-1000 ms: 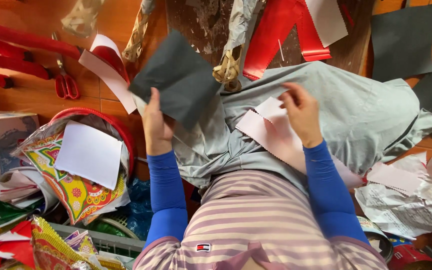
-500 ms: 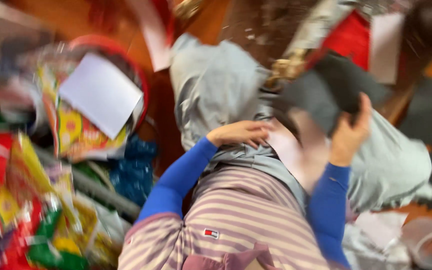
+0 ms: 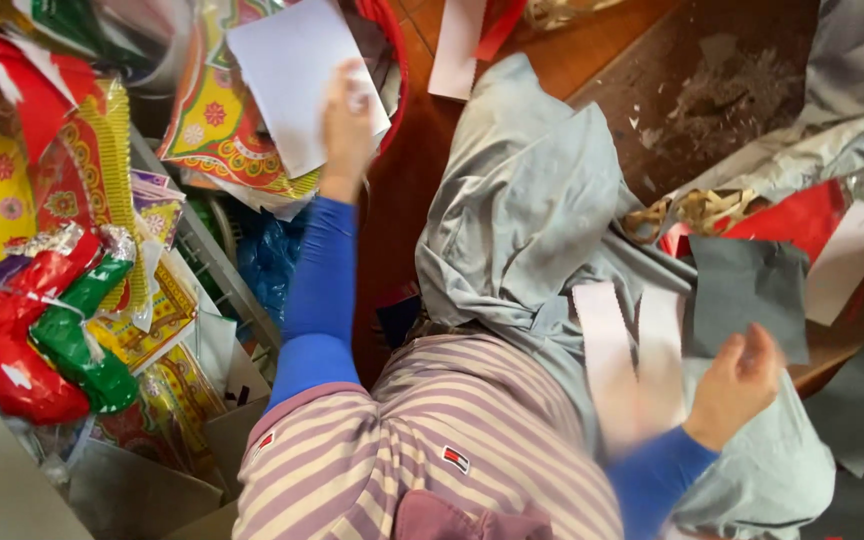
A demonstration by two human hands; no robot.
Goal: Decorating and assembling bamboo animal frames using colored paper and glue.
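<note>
Here, upper left of frame, I see my left hand (image 3: 348, 125) pinching the light, floppy white paper sheet (image 3: 292, 80) at its edge, my right hand (image 3: 737, 385) loosely open under the dark grey card (image 3: 752, 295).

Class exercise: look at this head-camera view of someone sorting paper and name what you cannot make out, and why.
- Left hand on the white sheet: fingertips are motion-blurred, so the grip is unclear.
- Right hand by the dark grey sheet: blurred; whether it touches cannot be told.
- Pale pink strips: lower ends smeared by blur.
- Grey cloth: hides whatever lies under it.
- Red foil packet: contents unseen.
</note>
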